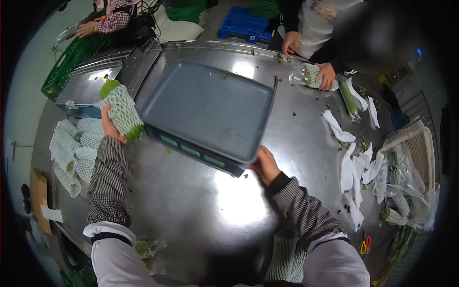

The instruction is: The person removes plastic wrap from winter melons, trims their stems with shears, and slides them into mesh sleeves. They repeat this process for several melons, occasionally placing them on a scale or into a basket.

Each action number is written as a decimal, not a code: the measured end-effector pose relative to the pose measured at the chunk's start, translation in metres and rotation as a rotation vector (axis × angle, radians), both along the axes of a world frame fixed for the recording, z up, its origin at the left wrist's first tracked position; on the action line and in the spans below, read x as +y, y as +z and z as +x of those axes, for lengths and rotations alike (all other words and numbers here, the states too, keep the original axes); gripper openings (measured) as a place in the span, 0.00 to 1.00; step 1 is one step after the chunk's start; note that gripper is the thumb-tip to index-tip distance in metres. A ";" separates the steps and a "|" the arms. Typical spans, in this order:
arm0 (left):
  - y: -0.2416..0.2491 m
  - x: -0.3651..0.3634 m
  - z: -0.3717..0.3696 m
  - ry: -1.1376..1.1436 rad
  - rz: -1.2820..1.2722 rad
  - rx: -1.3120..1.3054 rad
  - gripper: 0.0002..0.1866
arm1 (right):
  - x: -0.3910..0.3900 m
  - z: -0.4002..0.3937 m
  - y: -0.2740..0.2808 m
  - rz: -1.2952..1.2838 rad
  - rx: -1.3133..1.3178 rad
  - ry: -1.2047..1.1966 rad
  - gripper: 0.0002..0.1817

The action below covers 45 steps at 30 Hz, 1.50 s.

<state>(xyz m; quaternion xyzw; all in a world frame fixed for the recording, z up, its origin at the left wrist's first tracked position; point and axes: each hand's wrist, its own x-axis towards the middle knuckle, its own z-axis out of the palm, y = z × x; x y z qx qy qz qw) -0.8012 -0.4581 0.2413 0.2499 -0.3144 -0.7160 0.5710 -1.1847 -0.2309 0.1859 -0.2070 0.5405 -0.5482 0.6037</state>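
A green gourd (122,110) in a white foam net is in the grip of my left hand (110,123), raised beside the left edge of a dark grey box (210,107). The gourd's two ends stick out of the net. That box has a flat, rimmed top and green-looking slots along its near side. At its near right corner, my right hand (266,165) is closed around the edge, with some fingertips hidden. Left of my left forearm lie several white foam nets (76,153) on the metal table (167,201).
Across the table, a co-worker's hand (327,76) holds another netted gourd (313,76). White strips (354,167) and dark scraps litter the right side, near a basket (420,148) with plastic bags. Scissors (366,245) lie low right. Another person stands at upper left.
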 end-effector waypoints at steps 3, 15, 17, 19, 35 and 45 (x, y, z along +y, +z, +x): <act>-0.004 0.042 -0.029 -0.188 0.022 0.020 0.35 | 0.049 -0.041 0.001 0.042 -0.019 0.014 0.27; -0.016 0.251 -0.148 -0.313 0.543 -0.129 0.31 | 0.237 -0.221 -0.029 0.060 0.113 -0.170 0.25; -0.025 0.238 -0.129 -0.112 0.207 -0.457 0.27 | 0.268 -0.248 -0.038 0.065 0.111 -0.199 0.27; -0.039 0.200 -0.052 0.060 -0.279 -0.452 0.22 | 0.297 -0.291 -0.090 0.221 -0.004 -0.360 0.26; 0.125 0.457 -0.229 -0.225 0.331 -0.027 0.33 | 0.373 -0.271 0.063 0.062 1.019 0.302 0.21; 0.151 0.453 -0.285 -0.406 0.263 -0.335 0.42 | 0.500 -0.216 0.079 0.061 0.721 0.365 0.12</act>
